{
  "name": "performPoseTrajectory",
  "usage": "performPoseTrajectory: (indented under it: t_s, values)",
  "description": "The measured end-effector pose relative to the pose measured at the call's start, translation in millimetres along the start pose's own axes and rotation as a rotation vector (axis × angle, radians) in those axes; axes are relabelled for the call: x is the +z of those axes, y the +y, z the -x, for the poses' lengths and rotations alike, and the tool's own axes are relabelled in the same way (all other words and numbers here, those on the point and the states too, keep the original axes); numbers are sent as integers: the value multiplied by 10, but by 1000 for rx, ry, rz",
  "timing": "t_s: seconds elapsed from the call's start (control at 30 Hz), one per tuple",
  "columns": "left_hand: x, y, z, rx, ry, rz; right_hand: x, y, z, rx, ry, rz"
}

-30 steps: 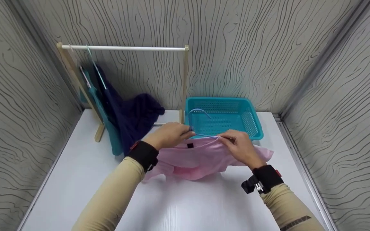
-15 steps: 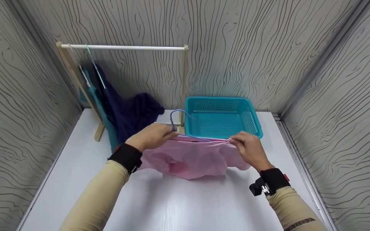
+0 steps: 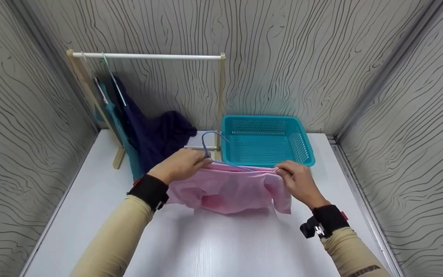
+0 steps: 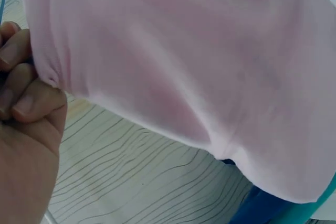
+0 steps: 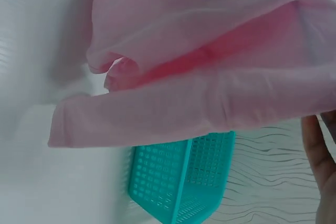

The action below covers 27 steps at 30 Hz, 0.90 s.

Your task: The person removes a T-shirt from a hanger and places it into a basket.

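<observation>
A pink shirt (image 3: pixel 237 192) hangs between my two hands above the table, its top edge stretched nearly level. My left hand (image 3: pixel 181 163) grips a blue clothes hanger (image 3: pixel 203 139) near the base of its hook, and the hook sticks up above the fingers. One hanger arm runs along the shirt's neckline and part of it is hidden in the cloth. At the shirt's right shoulder, my right hand (image 3: pixel 300 182) pinches the top edge. In the left wrist view the left fingers (image 4: pixel 39 100) are curled beside the cloth. The right wrist view shows an opening in the pink fabric (image 5: pixel 210 98).
A turquoise basket (image 3: pixel 306 148) stands behind the shirt. On the left, a rack with a white rail (image 3: pixel 148 56) bears a teal garment (image 3: pixel 129 150) and a dark blue garment (image 3: pixel 160 134) on hangers. Patterned walls (image 3: pixel 313 57) enclose the white table (image 3: pixel 214 246).
My left hand has moved left with the hanger, and my right hand slightly right and down along the shirt's top edge. The shirt is now pulled straighter between them.
</observation>
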<state>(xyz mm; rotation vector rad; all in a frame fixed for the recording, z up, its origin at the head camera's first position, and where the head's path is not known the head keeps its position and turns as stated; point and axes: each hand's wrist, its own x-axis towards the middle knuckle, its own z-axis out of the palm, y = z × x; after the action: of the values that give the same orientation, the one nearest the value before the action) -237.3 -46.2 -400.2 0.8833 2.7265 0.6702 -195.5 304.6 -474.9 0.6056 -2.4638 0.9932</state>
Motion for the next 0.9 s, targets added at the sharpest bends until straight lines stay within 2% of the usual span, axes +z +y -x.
performPoseTrajectory:
  t_s: [0.1,0.2,0.27,0.47,0.7,0.8,0.9]
  values:
    - [-15,32,-26,30,-3,-30,44,-81,-39,51,-96,5]
    - [-26,42,-39,42,-13,-34,61,-114,-58,85,-152,29]
    - [-29,38,-36,28,-24,-20,50,-101,-44,72,-163,50]
    - [-29,10,-5,-27,-42,0,-21,8,54,-36,-222,47]
    - [-34,-36,29,-36,-57,17,-124,187,124,-65,-249,55]
    - [-26,-52,38,-32,-62,24,-129,250,124,-97,-246,49]
    - [-16,-65,46,-43,-62,39,-113,279,123,-89,-246,34]
